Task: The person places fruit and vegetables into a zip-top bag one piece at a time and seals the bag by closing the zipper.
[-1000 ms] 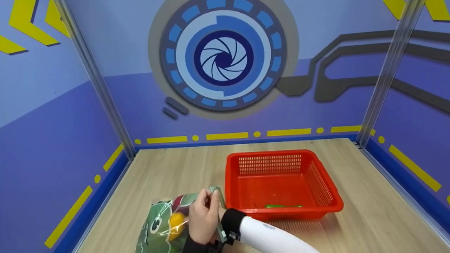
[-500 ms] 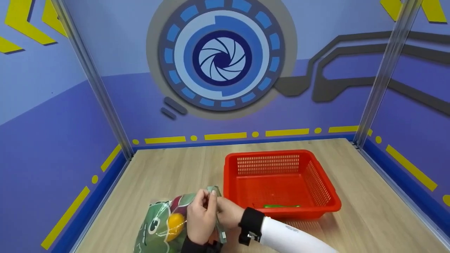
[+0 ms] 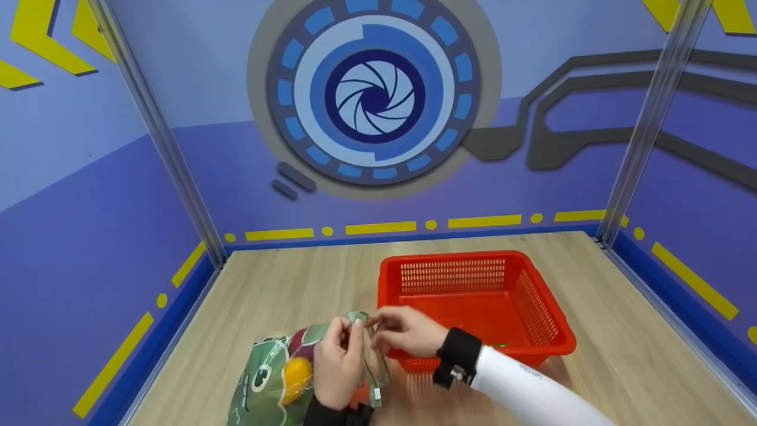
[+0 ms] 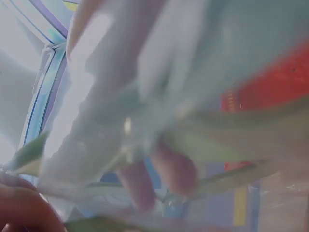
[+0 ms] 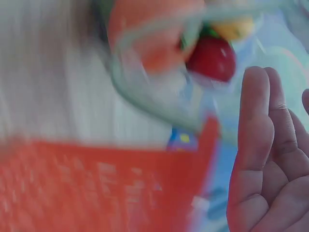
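A green and clear plastic bag (image 3: 263, 355) printed with a cartoon animal face lies at the front left in the head view. My left hand (image 3: 340, 367) pinches the upper edge of its mouth, which gapes toward the right. Through the plastic shows a yellow rounded item (image 3: 297, 378). The right wrist view looks into the mouth, onto a large orange item (image 5: 154, 36) and a shiny red one (image 5: 212, 59) that resembles toy fruit. My right hand (image 3: 411, 331) is at the mouth's right side, fingers extended and holding nothing. In the left wrist view, blurred plastic covers most of the fingers (image 4: 174, 171).
A red plastic basket (image 3: 565, 340) with slotted walls stands just right of the bag, partly behind my right hand. Inside it, a bit of a green item (image 3: 501, 345) shows. Blue printed panels (image 3: 207, 177) border the wooden table (image 3: 284, 284) at the back and sides.
My right hand has come away from the left hand, rightward, and its fingers have spread from the bag's edge. The bag's mouth now gapes wider. The left hand keeps its pinch.
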Motion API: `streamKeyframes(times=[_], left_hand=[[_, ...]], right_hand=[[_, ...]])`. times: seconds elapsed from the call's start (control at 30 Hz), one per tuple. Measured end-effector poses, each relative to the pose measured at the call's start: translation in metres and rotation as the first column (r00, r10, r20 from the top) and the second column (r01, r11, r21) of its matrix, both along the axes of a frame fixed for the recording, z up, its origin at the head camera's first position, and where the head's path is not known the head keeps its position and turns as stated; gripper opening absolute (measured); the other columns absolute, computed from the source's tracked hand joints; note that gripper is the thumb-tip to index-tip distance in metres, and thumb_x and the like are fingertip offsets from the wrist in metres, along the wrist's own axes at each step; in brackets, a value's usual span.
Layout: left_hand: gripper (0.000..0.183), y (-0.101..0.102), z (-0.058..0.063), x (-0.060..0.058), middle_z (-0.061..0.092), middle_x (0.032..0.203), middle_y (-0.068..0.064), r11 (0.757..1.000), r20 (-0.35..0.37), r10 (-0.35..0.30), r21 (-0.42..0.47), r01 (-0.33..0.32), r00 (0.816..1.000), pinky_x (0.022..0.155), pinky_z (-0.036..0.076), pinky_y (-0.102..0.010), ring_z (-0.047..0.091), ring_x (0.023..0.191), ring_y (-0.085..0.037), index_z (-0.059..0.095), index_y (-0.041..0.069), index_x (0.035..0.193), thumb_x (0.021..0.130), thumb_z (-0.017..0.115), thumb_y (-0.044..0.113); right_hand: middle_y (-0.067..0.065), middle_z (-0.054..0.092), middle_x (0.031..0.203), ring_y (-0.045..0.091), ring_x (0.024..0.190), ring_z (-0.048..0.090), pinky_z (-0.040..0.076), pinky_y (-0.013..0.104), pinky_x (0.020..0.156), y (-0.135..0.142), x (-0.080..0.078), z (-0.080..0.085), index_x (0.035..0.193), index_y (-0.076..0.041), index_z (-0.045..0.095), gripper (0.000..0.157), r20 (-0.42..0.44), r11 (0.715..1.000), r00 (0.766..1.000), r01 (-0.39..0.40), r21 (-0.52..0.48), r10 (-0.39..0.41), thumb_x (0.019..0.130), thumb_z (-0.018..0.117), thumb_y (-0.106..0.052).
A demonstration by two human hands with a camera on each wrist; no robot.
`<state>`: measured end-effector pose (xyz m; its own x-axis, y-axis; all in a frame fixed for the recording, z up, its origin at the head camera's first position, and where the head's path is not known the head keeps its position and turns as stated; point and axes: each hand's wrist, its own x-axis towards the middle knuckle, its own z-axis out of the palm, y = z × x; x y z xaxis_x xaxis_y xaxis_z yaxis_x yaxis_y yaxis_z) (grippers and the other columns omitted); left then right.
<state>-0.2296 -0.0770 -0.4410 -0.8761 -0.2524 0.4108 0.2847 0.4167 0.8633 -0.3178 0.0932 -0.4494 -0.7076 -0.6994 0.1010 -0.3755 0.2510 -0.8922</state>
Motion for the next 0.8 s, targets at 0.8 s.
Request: streamKeyframes(times=[0.8], left_hand=[[0.022, 0.001, -0.005, 0.000, 0.040, 0.067, 0.006, 1.000, -0.021, 0.008, -0.013, -0.008, 1.000, 0.058, 0.034, -0.020, 0.041, 0.058, -0.004, 0.052, 0.010, 0.085, 0.103, 0.062, 0.016]], right_hand=[[0.004, 0.073, 0.095, 0.014, 0.086, 0.065, 0.055, 0.035, 0.078, 0.101, -0.082, -0.027, 0.102, -0.009, 0.073, 0.007, -0.329, 0.869, 0.932, 0.283, 0.405, -0.150, 0.096, 0.070, -0.010]])
